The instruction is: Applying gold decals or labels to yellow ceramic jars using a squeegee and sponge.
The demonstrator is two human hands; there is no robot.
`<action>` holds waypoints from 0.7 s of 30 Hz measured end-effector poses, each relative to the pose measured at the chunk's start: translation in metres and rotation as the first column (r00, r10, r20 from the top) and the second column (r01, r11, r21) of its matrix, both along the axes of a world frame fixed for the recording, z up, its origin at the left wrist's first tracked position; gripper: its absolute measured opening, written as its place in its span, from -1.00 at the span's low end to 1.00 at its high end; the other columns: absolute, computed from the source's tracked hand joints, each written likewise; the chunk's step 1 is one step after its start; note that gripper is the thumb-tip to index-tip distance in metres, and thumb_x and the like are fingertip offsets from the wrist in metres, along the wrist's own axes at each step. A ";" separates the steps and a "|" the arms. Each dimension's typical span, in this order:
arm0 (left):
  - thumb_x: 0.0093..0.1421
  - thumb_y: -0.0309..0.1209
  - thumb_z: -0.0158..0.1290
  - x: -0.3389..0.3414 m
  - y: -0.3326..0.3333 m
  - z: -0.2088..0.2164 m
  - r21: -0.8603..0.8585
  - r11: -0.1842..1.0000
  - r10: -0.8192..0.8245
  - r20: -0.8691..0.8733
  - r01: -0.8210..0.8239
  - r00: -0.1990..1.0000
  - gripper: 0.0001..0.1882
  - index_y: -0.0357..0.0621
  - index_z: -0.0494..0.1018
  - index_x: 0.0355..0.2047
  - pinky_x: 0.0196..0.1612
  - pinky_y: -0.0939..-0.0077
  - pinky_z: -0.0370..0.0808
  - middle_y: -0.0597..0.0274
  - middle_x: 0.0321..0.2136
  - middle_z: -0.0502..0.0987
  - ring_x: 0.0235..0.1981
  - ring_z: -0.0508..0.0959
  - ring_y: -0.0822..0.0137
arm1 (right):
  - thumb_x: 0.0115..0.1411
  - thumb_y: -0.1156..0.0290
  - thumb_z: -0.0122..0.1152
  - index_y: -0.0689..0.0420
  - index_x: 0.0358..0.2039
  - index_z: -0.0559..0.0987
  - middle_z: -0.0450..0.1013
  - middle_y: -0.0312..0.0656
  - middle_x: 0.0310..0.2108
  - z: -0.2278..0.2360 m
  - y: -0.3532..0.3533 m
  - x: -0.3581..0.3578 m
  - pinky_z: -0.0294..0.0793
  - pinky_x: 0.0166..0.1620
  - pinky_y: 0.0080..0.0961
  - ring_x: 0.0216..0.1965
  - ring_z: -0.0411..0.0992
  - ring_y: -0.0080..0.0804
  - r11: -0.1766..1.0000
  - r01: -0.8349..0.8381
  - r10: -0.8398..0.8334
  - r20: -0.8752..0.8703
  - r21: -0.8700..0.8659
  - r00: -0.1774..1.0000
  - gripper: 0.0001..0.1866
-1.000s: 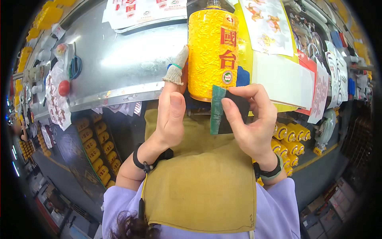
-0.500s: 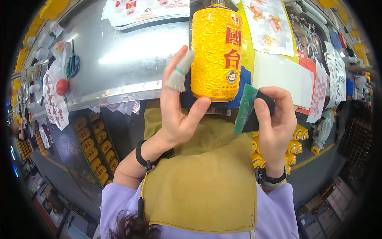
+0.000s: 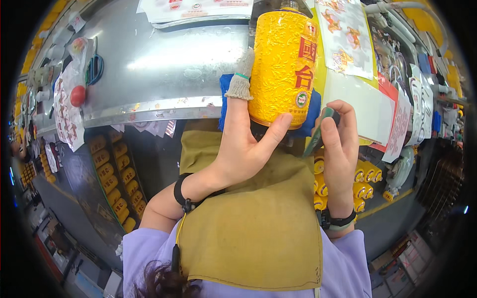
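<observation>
A tall yellow embossed bottle (image 3: pixel 280 69) with red characters and a round seal stands at the near edge of a steel worktop (image 3: pixel 164 74), on a blue cloth (image 3: pixel 226 102). My left hand (image 3: pixel 246 144) cups the bottle's base from the left, thumb under its bottom edge; the index finger wears a knitted grey finger cot (image 3: pixel 242 79) and lies along the bottle's side. My right hand (image 3: pixel 338 141) is shut on a thin dark green pad (image 3: pixel 318 134), held edge-on just right of the bottle's base.
White printed sheets (image 3: pixel 348 35) lie right of the bottle, with more papers at the far edge. A red ball (image 3: pixel 77 95) and blue bands (image 3: pixel 94 69) sit at the left. Rows of yellow bottles (image 3: pixel 114 174) lie in crates below. I wear a tan apron (image 3: pixel 248 223).
My left hand moved onto the bottle's base and took hold of it. My right hand carried the green pad up and right, turning it edge-on beside the bottle.
</observation>
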State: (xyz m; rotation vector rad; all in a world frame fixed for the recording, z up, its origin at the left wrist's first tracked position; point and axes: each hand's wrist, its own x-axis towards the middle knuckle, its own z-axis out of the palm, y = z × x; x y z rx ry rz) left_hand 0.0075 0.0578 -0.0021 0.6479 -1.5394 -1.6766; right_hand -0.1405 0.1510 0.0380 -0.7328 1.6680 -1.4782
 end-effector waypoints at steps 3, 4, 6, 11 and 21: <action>0.32 -0.54 0.05 0.002 -0.001 -0.002 -0.059 0.998 0.004 0.056 -0.001 0.998 -0.12 -0.31 -0.27 0.46 0.39 0.25 0.14 -0.04 0.43 -0.03 0.41 0.13 0.17 | 0.33 0.48 0.20 0.18 0.05 0.34 0.30 -0.32 -0.11 0.004 0.001 -0.002 0.31 -0.09 -0.73 -0.14 0.29 -0.70 0.995 -0.059 0.052 0.088 0.075 0.995 -0.66; 0.32 -0.54 0.05 0.001 -0.002 -0.001 -0.068 0.998 0.002 0.056 0.001 0.998 -0.12 -0.31 -0.27 0.46 0.39 0.25 0.14 -0.04 0.42 -0.03 0.40 0.13 0.17 | 0.31 0.49 0.24 0.17 0.04 0.34 0.30 -0.34 -0.15 0.006 -0.002 0.000 0.31 -0.14 -0.74 -0.19 0.28 -0.71 0.997 -0.045 0.039 0.087 0.070 0.995 -0.64; 0.32 -0.54 0.05 0.000 -0.002 0.000 -0.075 0.997 0.001 0.057 0.003 0.998 -0.11 -0.31 -0.28 0.46 0.39 0.25 0.15 -0.04 0.42 -0.02 0.40 0.13 0.17 | 0.29 0.49 0.28 0.17 0.03 0.34 0.31 -0.36 -0.19 0.008 -0.004 0.002 0.30 -0.19 -0.76 -0.23 0.28 -0.72 0.997 -0.031 0.026 0.087 0.067 0.996 -0.62; 0.32 -0.54 0.04 -0.002 0.000 0.006 0.047 0.999 -0.019 0.008 0.018 1.000 -0.12 -0.31 -0.28 0.46 0.38 0.25 0.18 -0.05 0.42 -0.03 0.40 0.14 0.16 | 0.26 0.45 0.35 0.14 -0.01 0.35 0.25 -0.49 -0.39 0.006 -0.004 0.001 0.19 -0.30 -0.81 -0.37 0.21 -0.79 0.995 -0.035 0.029 0.074 0.091 0.997 -0.61; 0.24 -0.55 0.15 0.005 -0.002 -0.002 -0.179 0.982 0.072 0.103 -0.052 0.992 -0.04 -0.32 -0.24 0.46 0.39 0.17 0.15 -0.10 0.43 -0.05 0.43 0.08 0.06 | 0.25 0.47 0.35 0.13 -0.04 0.36 0.16 -0.52 -0.44 -0.001 -0.004 -0.001 0.09 -0.35 -0.81 -0.42 0.10 -0.80 0.996 -0.048 0.046 0.031 0.077 0.998 -0.63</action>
